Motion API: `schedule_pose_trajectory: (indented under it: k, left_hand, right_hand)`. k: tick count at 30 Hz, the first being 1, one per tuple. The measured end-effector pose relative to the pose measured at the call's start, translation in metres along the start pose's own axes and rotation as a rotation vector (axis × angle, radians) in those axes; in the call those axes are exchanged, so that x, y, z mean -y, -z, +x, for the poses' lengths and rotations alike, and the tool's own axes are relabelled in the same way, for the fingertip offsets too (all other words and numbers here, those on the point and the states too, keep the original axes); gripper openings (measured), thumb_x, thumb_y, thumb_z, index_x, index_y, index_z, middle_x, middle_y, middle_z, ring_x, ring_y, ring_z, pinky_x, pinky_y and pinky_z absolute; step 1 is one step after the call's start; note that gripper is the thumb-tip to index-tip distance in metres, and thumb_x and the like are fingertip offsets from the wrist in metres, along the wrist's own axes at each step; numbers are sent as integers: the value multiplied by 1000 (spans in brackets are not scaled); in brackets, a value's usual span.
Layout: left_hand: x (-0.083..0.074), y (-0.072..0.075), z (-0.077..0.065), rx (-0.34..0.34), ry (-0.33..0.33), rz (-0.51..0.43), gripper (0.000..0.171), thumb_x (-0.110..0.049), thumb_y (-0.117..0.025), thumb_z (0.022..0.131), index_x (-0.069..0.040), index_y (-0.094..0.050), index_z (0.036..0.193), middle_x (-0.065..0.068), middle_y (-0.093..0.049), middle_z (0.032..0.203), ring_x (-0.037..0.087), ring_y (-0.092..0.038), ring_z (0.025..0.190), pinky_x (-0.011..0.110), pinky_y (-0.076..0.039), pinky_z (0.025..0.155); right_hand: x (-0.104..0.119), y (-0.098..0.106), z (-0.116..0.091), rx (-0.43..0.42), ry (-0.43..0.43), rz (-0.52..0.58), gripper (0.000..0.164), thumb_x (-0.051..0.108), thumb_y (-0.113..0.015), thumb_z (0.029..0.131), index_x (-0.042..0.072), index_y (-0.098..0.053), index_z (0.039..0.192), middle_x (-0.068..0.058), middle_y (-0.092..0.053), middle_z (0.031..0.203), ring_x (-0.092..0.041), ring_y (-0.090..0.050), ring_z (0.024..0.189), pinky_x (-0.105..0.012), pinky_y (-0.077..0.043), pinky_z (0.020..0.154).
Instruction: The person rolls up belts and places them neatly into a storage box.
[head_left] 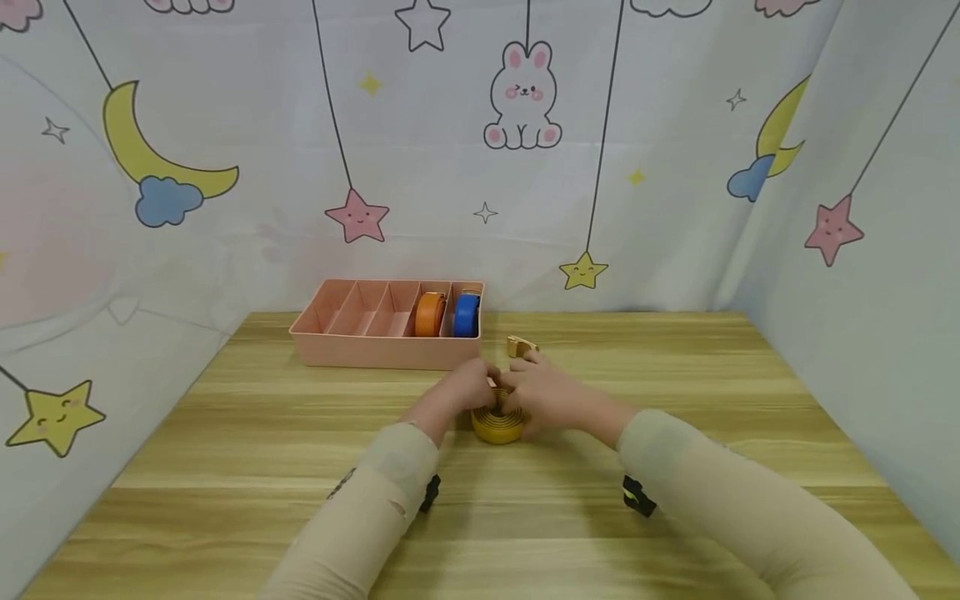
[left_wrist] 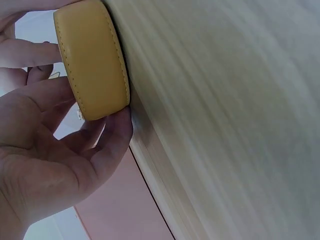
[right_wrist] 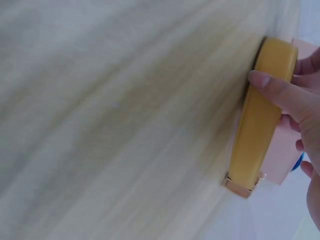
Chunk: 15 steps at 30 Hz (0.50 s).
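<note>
A yellow leather belt (head_left: 498, 429) stands on its edge on the table, wound into a coil, with stitching along its sides. Its gold buckle (head_left: 522, 347) sticks out at the far end of a short unrolled stretch. My left hand (head_left: 472, 385) grips the coil from the left, fingers curled against its outer side in the left wrist view (left_wrist: 92, 60). From the right, my right hand (head_left: 551, 396) holds the same coil, its thumb (right_wrist: 272, 85) pressed on the outer face and the other fingers over the top.
Behind the hands, to the left, stands a pink divided box (head_left: 382, 352). Its two right compartments hold a rolled orange belt (head_left: 430, 315) and a rolled blue belt (head_left: 467, 316). A patterned cloth (head_left: 450, 167) hangs behind the wooden table (head_left: 525, 533).
</note>
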<state>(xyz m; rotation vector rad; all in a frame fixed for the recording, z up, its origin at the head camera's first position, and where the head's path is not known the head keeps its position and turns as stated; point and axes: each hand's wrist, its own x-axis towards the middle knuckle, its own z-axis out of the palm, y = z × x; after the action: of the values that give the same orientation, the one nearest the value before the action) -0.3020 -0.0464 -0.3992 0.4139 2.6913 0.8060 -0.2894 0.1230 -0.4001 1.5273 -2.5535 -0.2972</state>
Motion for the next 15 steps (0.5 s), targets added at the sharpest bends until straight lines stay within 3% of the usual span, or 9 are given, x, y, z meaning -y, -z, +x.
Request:
schedule_pose_trajectory:
  k: [7, 11, 15]
  left_hand:
    - [1, 4, -3, 44, -35, -28, 42, 4, -70, 77, -3, -67, 119, 11, -64, 118, 23, -53, 93, 31, -47, 79]
    - [5, 1, -1, -5, -29, -24, 33, -4, -73, 82, -4, -70, 115, 10, -66, 113, 22, -56, 94, 33, -48, 85]
    - [8, -4, 1, -72, -3, -14, 28, -14, -75, 84, -5, -71, 111, 10, -66, 112, 22, -56, 96, 35, -47, 90]
  right_hand:
    - [-3, 1, 3, -11, 78, -18, 33, 49, -85, 68, 29, -79, 95, 9, -62, 97, -13, -45, 86, -35, -31, 80]
    - [0, 0, 4, -29, 85, -22, 25, 46, -84, 70, 26, -80, 86, 11, -62, 92, -12, -46, 83, -34, -31, 76]
    - [4, -2, 6, -9, 27, 12, 28, 50, -83, 69, 23, -74, 71, 12, -61, 88, -11, -45, 80, -32, -29, 73]
